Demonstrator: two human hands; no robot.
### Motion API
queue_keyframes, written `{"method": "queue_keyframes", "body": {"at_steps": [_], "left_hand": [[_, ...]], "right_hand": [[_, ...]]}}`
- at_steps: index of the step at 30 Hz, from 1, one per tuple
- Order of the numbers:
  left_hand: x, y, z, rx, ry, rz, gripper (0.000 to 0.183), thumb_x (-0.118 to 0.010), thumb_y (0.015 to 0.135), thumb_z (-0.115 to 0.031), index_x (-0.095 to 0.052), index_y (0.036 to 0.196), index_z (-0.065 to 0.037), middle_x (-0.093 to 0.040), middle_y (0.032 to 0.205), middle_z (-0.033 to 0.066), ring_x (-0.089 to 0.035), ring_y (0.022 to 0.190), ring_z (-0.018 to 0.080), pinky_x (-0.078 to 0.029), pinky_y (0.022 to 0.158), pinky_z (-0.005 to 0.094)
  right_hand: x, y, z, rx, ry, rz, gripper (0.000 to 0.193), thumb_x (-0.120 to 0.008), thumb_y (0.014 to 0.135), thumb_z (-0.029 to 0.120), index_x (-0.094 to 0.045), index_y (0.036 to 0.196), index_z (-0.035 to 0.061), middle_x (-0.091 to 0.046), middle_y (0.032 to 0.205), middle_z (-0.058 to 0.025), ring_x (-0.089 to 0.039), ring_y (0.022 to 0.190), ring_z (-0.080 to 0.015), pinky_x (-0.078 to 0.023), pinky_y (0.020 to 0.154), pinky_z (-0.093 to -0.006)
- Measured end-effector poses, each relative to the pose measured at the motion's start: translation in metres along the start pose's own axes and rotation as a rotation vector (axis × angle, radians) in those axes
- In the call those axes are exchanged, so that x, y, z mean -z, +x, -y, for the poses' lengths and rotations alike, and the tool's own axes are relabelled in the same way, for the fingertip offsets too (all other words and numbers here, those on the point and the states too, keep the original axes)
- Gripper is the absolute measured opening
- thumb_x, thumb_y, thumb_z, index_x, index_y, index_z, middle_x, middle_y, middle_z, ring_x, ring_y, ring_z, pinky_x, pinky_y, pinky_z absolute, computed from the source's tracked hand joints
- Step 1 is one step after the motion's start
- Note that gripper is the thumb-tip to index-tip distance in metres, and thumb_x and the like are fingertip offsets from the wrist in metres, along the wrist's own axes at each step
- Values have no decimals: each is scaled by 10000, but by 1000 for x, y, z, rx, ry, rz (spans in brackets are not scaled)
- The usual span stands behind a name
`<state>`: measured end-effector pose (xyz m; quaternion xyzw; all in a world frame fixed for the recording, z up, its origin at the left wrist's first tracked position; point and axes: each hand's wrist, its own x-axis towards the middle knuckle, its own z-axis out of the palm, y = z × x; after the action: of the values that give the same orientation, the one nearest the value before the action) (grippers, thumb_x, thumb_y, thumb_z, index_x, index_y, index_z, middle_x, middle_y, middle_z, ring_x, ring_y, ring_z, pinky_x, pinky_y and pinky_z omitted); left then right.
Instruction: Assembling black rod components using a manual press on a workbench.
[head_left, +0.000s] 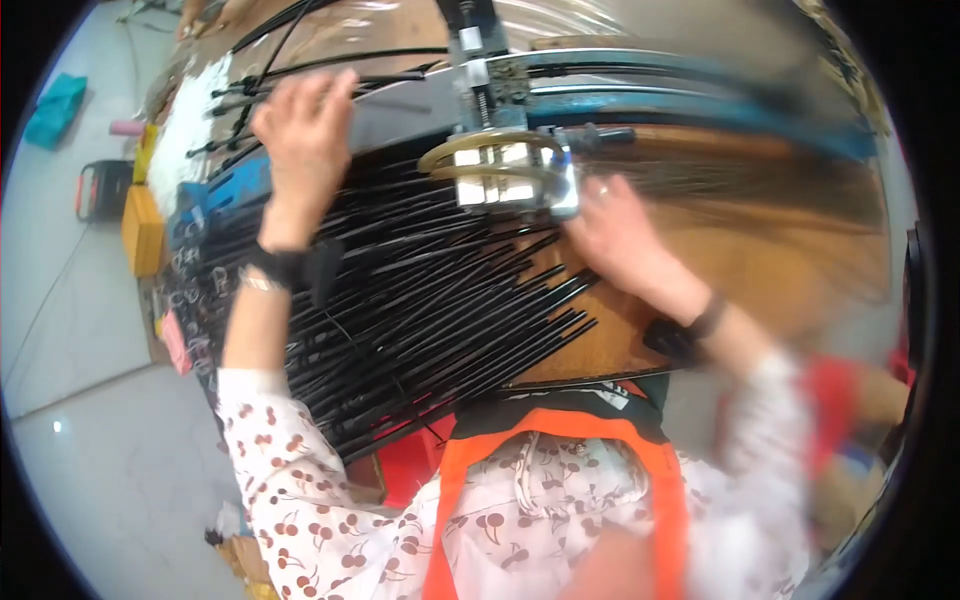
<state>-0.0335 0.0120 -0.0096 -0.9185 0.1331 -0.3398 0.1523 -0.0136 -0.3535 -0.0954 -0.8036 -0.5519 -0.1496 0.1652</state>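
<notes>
My left hand is raised at the back left with its fingers bent together. A thin black rod runs beside its fingertips; whether they grip it is hidden. My right hand is curled close against the right side of a shiny metal block on a bench machine. What its fingers hold, if anything, cannot be made out. A yellowish hose loops around the block. Below the machine, a wide pile of long black rods lies on the wooden table.
The machine's upright column stands at the back middle, with blue-grey rails reaching right. Blurred rods lie at the right. A yellow box and a blue piece are at the left. A red container sits under the table's front edge.
</notes>
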Motion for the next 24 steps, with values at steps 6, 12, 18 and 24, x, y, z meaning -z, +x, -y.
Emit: {"method": "queue_keyframes", "body": {"at_steps": [6, 12, 18, 24], "left_hand": [[95, -71, -133, 80, -558, 390, 416, -709, 842, -38, -645, 1252, -26, -582, 868, 89, -584, 818, 273, -490, 748, 392], [110, -36, -119, 28, -522, 321, 461, -698, 833, 9, -648, 1286, -61, -488, 738, 78, -522, 659, 250, -457, 576, 377], [140, 15, -96, -7, -470, 201, 423, -700, 816, 37, -660, 1224, -66, -516, 745, 89, -545, 659, 262, -457, 570, 385], [167, 60, 4, 159, -151, -69, 228, -601, 945, 25, -636, 1169, 1, -634, 968, 183, -621, 861, 371, -492, 769, 407]], "right_hand": [[21, -7, 7, 50, 215, -399, 389, -702, 672, 16, -662, 1058, 42, -600, 924, -83, -604, 817, -274, -517, 643, -385], [53, -40, -38, -79, 26, -396, 402, -646, 966, 228, -608, 1305, 15, -557, 762, -37, -569, 615, -200, -477, 490, -328], [66, -15, -52, -90, -98, -586, 336, -508, 1058, 236, -580, 1253, -27, -580, 848, -71, -559, 722, -237, -465, 611, -343], [67, 18, -91, -621, 410, -353, 212, -567, 996, 89, -675, 1173, 47, -684, 834, -76, -636, 763, -157, -507, 713, -299]]}}
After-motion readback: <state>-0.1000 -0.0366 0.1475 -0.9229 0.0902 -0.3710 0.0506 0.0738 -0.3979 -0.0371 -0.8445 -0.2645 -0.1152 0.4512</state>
